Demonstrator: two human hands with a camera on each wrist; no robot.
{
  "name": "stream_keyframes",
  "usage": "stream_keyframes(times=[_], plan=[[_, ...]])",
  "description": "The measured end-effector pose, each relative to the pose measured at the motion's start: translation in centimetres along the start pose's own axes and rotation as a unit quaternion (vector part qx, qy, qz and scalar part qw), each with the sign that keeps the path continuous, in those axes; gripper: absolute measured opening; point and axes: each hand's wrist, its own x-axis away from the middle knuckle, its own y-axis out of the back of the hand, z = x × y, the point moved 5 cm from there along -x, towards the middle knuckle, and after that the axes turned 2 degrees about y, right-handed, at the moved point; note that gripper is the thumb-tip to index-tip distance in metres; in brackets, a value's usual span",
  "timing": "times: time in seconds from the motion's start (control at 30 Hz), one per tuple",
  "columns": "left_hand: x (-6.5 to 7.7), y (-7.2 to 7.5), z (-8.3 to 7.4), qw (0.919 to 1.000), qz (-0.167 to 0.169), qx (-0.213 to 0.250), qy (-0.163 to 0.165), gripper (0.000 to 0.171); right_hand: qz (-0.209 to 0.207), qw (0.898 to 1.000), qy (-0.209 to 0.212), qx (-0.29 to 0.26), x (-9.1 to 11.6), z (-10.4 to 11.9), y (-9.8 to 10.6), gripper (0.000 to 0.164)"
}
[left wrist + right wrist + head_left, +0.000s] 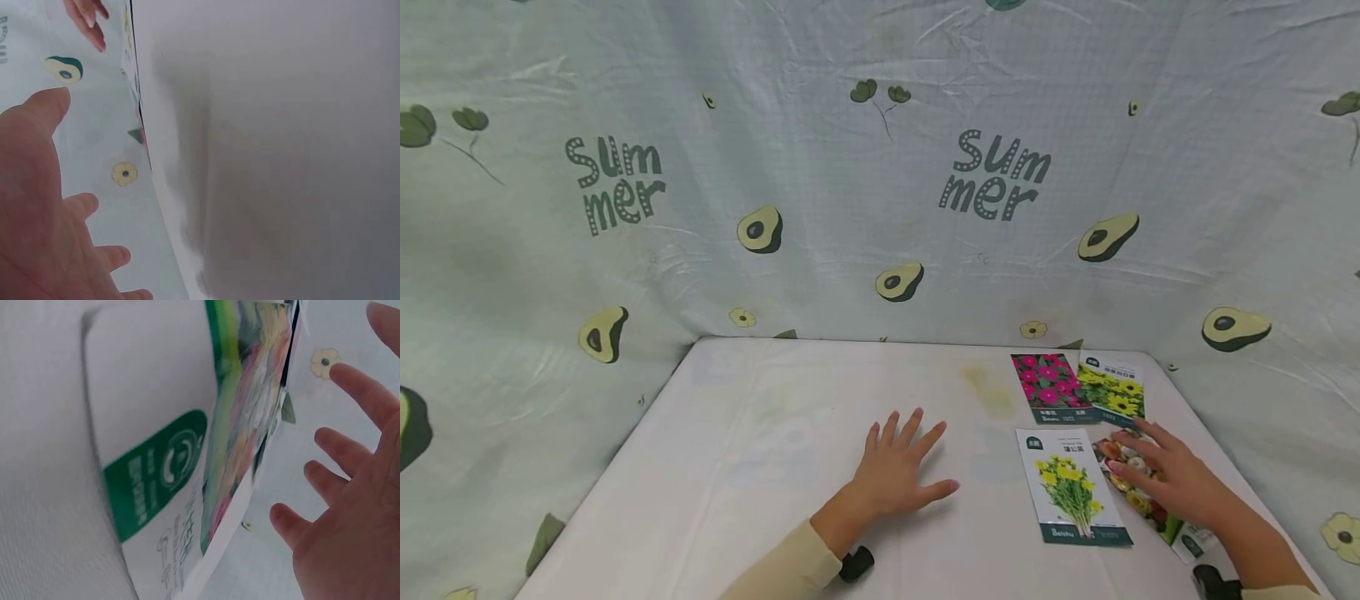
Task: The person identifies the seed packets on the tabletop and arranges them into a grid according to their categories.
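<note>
Over the middle of the white table, my left hand (891,477) hovers palm down with its fingers spread and holds nothing. In the left wrist view its shadow falls on the bare tabletop. My right hand (1187,483) is above a flower seed packet (1193,542) with multicoloured blooms and partly covers it in the head view. Its fingers are relaxed and apart, and in the right wrist view they stand clear of the packet (147,375). Just left of that hand lies a white seed packet (1063,493) with a bunch of yellow flowers.
Behind these, a pink-flowered packet (1048,385) lies beside a yellow-flowered packet (1114,387), their edges overlapping, near the table's (760,450) far right corner. A pale cloth (827,183) printed with avocados hangs around the table's back and sides.
</note>
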Motion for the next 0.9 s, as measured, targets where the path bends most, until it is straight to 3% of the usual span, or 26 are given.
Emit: stream_keyframes(times=[0.43,0.9], plan=[[-1.4,-1.8,-4.9,0.9990,0.041,0.013,-0.012,0.082,0.008,1.000,-0.011,-0.001,0.6,-0.3,-0.4,0.081],[-3.0,-3.4,-9.5,0.9992,0.036,-0.014,-0.002,0.077,0.018,0.999,-0.027,0.003,0.8,-1.2,-0.4,0.084]])
